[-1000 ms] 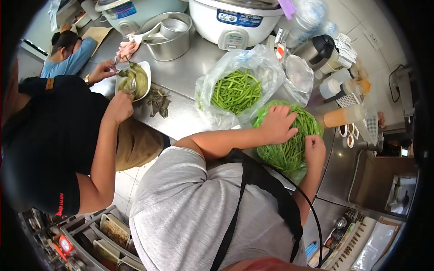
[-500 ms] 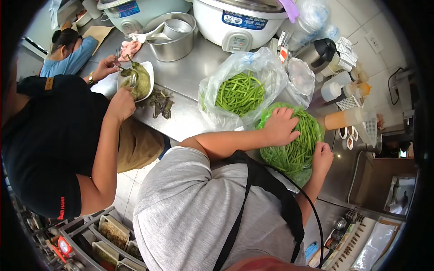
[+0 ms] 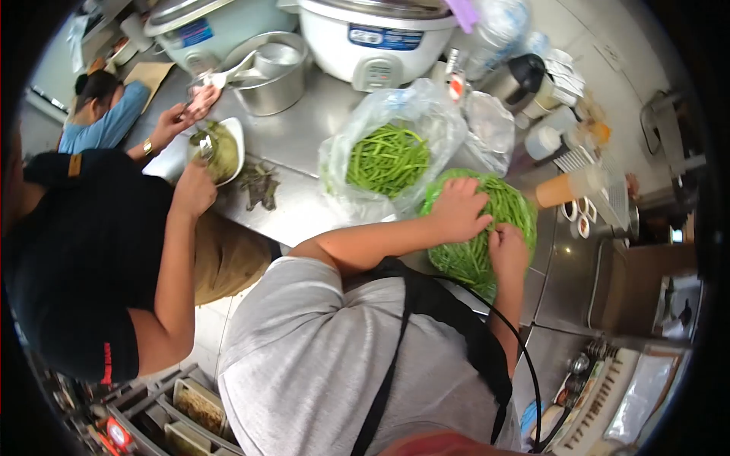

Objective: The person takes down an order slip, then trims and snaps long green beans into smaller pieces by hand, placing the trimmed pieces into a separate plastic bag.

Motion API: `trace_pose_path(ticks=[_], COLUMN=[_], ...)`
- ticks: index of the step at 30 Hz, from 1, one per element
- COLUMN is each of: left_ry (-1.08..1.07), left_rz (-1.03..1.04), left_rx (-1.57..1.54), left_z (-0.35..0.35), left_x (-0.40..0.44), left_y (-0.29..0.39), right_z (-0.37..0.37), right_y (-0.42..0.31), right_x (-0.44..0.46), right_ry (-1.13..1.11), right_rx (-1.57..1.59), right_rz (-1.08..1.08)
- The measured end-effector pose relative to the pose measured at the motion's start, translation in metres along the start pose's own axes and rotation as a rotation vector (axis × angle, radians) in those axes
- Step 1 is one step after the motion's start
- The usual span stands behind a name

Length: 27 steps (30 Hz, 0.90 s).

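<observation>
A green plastic bag (image 3: 455,262) stands on the counter, full of cut green beans (image 3: 508,199). My left hand (image 3: 459,211) lies over the beans on the bag's left side, fingers apart. Close beside it, my right hand (image 3: 508,249) is closed, its fingertips down among the beans and pinching at them; exactly how many it grips is hidden. Behind them, a clear plastic bag (image 3: 334,163) sits open around more cut green beans (image 3: 388,158).
At left a co-worker in black works with forks over a white bowl (image 3: 239,144); dark peelings (image 3: 260,186) lie beside it. A white rice cooker (image 3: 327,38) and metal pot (image 3: 277,95) stand behind. Sauce bottles (image 3: 551,190) line the right side. Another person rests further back.
My right hand has moved left and inward from the bag's right edge onto the beans, nearer my left hand. The left stays on the beans. The co-worker's fork hand has shifted.
</observation>
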<state>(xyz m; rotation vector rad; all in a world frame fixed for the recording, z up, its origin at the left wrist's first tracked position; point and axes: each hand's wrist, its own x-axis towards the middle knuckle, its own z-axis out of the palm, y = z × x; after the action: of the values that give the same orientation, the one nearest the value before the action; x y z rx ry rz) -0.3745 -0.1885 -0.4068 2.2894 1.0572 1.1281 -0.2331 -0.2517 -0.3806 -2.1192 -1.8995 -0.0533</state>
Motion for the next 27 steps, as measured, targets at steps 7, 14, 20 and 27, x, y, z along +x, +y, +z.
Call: trace_pose_path(ticks=[7, 14, 20, 27], left_ry=[0.046, 0.068, 0.033, 0.076], left_rz=[0.013, 0.036, 0.012, 0.029], left_rx=[0.020, 0.056, 0.071, -0.104], left_z=[-0.002, -0.003, -0.003, -0.010], left_x=[-0.006, -0.005, -0.004, 0.000], left_y=[-0.003, -0.004, -0.004, 0.008], right_z=[-0.003, -0.039, -0.058, -0.033], right_y=[0.012, 0.012, 0.018, 0.006], right_x=[0.002, -0.004, -0.023, -0.039], right_ry=[-0.085, 0.102, 0.193, 0.070], right_rx=[0.226, 0.237, 0.614, 0.596], right_rz=[0.076, 0.089, 0.273, 0.100])
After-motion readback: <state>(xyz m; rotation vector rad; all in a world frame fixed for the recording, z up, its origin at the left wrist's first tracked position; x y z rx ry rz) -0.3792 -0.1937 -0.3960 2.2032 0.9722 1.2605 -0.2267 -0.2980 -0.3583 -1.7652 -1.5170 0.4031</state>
